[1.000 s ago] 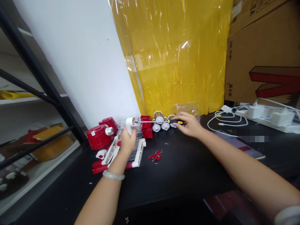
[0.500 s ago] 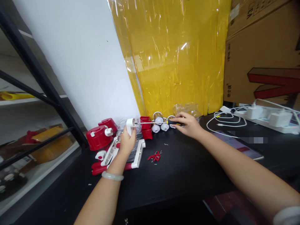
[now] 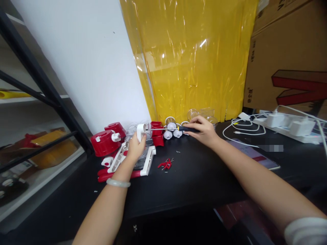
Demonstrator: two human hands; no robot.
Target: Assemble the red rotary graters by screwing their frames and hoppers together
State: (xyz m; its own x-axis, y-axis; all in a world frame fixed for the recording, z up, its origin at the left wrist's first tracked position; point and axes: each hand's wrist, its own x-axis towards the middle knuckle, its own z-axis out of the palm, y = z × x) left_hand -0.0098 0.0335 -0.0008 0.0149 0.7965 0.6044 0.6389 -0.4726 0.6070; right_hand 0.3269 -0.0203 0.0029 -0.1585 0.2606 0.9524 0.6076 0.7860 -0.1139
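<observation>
My left hand (image 3: 136, 147) is closed around a white plastic part (image 3: 140, 130) with a round end, held up over the table. My right hand (image 3: 203, 130) grips the dark handle of a screwdriver (image 3: 165, 129), whose long shaft points left. The screwdriver's tip meets the round end of the white part; whether it sits on a screw is too small to tell. Below my left hand lie white frame pieces with red handles (image 3: 149, 161). Small red parts (image 3: 166, 164) and screws lie in a pile on the black table (image 3: 189, 190).
Red housings (image 3: 104, 143) stand at the left. Red square parts (image 3: 157, 134), white-and-metal drums (image 3: 170, 125) and clear plastic pieces (image 3: 209, 114) line the back. A tablet (image 3: 252, 154), white cables (image 3: 230, 127) and a power strip (image 3: 291, 131) lie at the right. A black shelf frame (image 3: 48, 88) rises at the left.
The camera view has shifted slightly. My left hand still holds the white part, and the screwdriver's tip stays at its round end. My right hand's fingers have shifted a little on the handle.
</observation>
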